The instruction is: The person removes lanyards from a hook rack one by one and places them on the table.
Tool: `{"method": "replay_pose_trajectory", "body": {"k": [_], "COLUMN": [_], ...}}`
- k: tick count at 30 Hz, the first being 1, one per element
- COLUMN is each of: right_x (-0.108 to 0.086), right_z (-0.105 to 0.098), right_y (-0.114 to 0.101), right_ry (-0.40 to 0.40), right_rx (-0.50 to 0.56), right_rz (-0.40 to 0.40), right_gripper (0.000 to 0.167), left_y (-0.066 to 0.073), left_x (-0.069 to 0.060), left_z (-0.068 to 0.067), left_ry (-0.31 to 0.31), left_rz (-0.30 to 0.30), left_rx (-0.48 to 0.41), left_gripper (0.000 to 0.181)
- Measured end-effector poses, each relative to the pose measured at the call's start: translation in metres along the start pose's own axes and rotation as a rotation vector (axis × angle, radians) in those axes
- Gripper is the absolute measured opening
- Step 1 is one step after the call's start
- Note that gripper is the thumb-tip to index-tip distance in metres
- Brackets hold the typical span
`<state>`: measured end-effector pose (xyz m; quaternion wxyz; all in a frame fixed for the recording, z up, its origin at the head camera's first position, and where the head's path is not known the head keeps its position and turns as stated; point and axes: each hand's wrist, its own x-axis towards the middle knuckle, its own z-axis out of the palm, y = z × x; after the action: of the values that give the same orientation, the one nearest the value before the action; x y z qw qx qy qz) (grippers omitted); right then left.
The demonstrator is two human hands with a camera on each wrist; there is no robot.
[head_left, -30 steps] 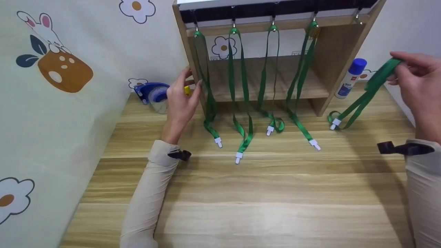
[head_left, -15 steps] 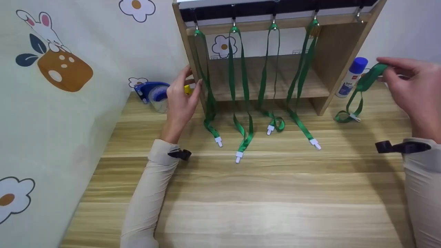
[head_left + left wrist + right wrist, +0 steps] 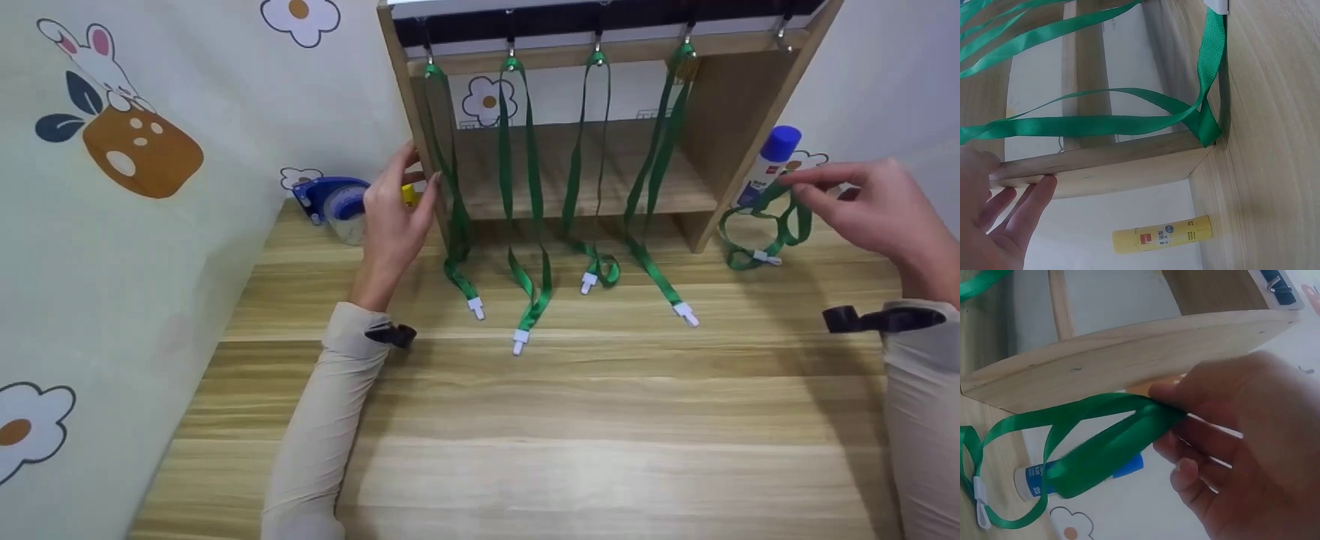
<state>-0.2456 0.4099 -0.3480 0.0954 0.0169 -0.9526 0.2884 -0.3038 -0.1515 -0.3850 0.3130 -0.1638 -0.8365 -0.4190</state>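
Note:
My right hand pinches a green lanyard between thumb and fingers, right of the wooden rack. The lanyard's loops and white clip hang down to the tabletop. My left hand grips the rack's left side panel, with fingertips on its outer face in the left wrist view. Several green lanyards hang from metal hooks on the rack's dark top strip, their white clips resting on the table. The hook at the far right bears no lanyard.
A blue-capped glue stick stands right of the rack, partly behind the held lanyard. Left of the rack are a blue tape dispenser and a yellow glue stick. A patterned wall borders the wood-grain table.
My right hand has moved down and to the left with the lanyard, which now sags in loops nearer the table. My left hand has stayed on the rack.

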Motion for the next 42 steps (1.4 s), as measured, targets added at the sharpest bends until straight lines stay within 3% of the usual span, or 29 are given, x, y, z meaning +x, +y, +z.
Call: {"method": "replay_pose_trajectory", "body": {"k": [9, 17, 22, 27, 30, 35, 42], "right_x": [0.004, 0.009, 0.012, 0.015, 0.016, 0.016, 0.015], "right_z": [0.001, 0.006, 0.015, 0.026, 0.028, 0.029, 0.034], "right_y": [0.022, 0.031, 0.035, 0.039, 0.043, 0.054, 0.06], "right_ry": [-0.086, -0.25, -0.368, -0.434, -0.416, -0.305, -0.219], "right_rx": [0.029, 0.05, 0.054, 0.064, 0.042, -0.071, -0.126], "right_rz": [-0.016, 0.071, 0.076, 0.055, 0.036, 0.015, 0.065], "right_gripper": [0.035, 0.042, 0.041, 0.039, 0.038, 0.031, 0.026], "left_y": [0.001, 0.0, 0.0, 0.001, 0.001, 0.002, 0.0], "left_x": [0.001, 0.001, 0.0, 0.0, 0.0, 0.001, 0.0], "left_z": [0.0, 0.0, 0.0, 0.0, -0.001, -0.001, 0.0], "left_ry": [-0.014, -0.002, 0.0, -0.005, -0.006, -0.008, -0.001], "left_rz": [-0.02, 0.001, -0.005, -0.009, -0.013, -0.013, 0.01], "left_rx": [0.007, 0.017, 0.007, 0.007, 0.009, 0.007, 0.002], "left_gripper": [0.047, 0.046, 0.046, 0.046, 0.046, 0.046, 0.046]}}
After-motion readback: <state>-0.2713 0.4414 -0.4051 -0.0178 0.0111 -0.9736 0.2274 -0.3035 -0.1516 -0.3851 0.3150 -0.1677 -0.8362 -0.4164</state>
